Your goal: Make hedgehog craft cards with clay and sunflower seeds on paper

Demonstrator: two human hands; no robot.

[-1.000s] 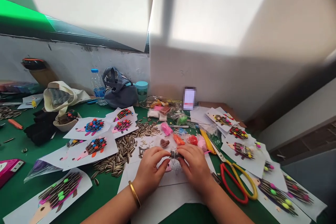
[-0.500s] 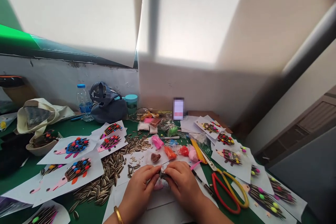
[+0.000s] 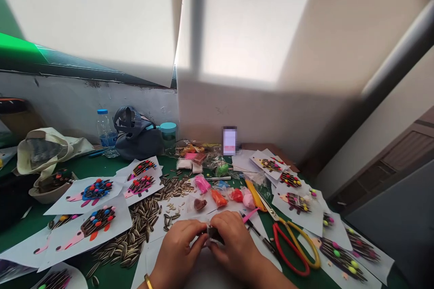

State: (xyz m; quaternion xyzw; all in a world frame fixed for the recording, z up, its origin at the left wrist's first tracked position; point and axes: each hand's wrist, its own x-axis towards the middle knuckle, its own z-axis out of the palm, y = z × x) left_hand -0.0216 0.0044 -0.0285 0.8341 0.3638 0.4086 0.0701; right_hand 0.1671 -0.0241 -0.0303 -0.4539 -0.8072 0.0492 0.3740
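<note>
left hand (image 3: 178, 246) | right hand (image 3: 235, 244) | fingers (image 3: 220, 223) of both curled closed, pinching small dark lump (image 3: 214, 234), material unclear | lump at lower centre of frame, over white paper sheet (image 3: 154, 253) | red-and-yellow-handled scissors (image 3: 291, 248) near right hand | striped sunflower seed pile (image 3: 127, 244) near left hand

Left hand (image 3: 178, 248) and right hand (image 3: 235, 241) held close together at lower centre.
Both curl inward, the fingers (image 3: 200, 230) wrapped around something small between them, wrists low, forearms (image 3: 267, 273) entering from the bottom edge of the view.
</note>
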